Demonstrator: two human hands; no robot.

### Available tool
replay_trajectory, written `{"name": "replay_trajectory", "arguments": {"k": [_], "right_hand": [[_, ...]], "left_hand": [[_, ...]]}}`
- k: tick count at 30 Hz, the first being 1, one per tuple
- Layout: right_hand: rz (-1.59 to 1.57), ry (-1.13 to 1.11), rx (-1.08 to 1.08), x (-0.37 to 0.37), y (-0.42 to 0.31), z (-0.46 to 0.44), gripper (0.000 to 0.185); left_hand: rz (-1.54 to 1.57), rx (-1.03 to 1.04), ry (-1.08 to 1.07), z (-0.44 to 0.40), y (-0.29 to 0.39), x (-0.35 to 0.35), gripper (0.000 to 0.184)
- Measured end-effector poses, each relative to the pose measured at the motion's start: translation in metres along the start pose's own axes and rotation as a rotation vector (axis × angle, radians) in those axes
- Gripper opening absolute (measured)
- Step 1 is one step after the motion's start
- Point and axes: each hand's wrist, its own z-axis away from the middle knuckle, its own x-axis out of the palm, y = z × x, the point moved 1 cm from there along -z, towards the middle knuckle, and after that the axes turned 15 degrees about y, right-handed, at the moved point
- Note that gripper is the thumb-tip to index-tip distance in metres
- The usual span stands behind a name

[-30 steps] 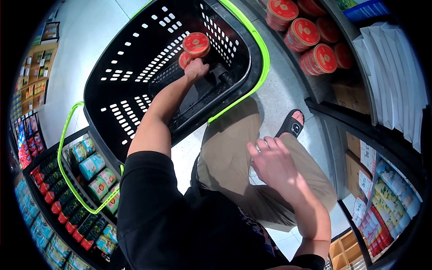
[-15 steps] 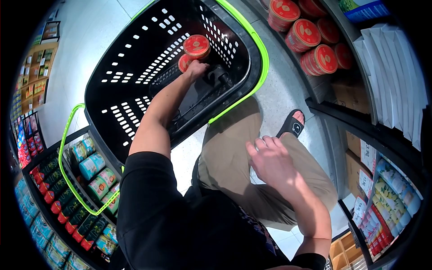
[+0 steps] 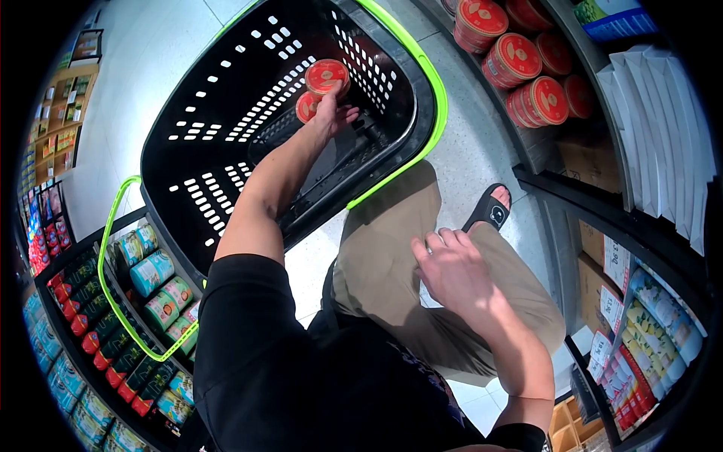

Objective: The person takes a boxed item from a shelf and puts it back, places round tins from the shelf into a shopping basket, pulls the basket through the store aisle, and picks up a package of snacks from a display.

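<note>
In the head view, the left hand [image 3: 331, 114] reaches into a black basket [image 3: 215, 149], its fingers open and spread, the thumb at the lid of the upper red tub [image 3: 322, 73], with the lower red tub [image 3: 304, 108] just beside it in the basket. The right hand [image 3: 457, 277] hangs over the tan trousers [image 3: 384, 256], its fingers loosely bent and partly open, while more red tubs [image 3: 518, 57] sit on a shelf [image 3: 533, 147]

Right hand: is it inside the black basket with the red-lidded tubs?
No, the right hand is over the khaki trousers, outside the black basket, and only the left hand reaches into it.
</note>
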Motion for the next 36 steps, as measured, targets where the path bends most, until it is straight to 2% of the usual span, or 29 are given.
{"name": "replay_trajectory", "arguments": {"k": [3,10,17,24,26,28,30,31,36], "right_hand": [[0.004,0.006,-0.005,0.001,0.0,0.001,0.029],[0.001,0.011,-0.006,0.0,0.0,0.002,0.029],[-0.008,0.007,0.003,0.004,0.001,0.003,0.028],[-0.021,-0.008,0.02,0.001,0.0,-0.001,0.029],[0.001,-0.015,0.002,-0.002,0.0,-0.002,0.029],[-0.003,-0.013,-0.002,-0.003,0.0,-0.003,0.03],[-0.005,-0.008,-0.008,-0.004,0.0,-0.003,0.03],[-0.004,-0.009,-0.007,-0.005,0.0,-0.003,0.031],[-0.013,0.003,-0.01,-0.004,0.002,-0.002,0.031]], "left_hand": [[0.031,0.01,-0.018,0.008,-0.001,0.004,0.103],[0.067,0.083,-0.009,0.011,-0.01,0.012,0.1],[0.303,0.15,0.037,0.002,-0.018,0.026,0.098],[0.412,0.182,0.179,0.027,-0.012,0.03,0.1],[0.477,0.225,0.317,0.048,-0.004,0.031,0.101],[0.49,0.226,0.322,0.038,0.003,0.024,0.1],[0.477,0.307,0.275,0.035,0.011,0.015,0.095],[0.439,0.277,0.272,0.037,0.017,0.009,0.086],[0.387,0.23,0.214,0.031,0.032,-0.01,0.072]]}}
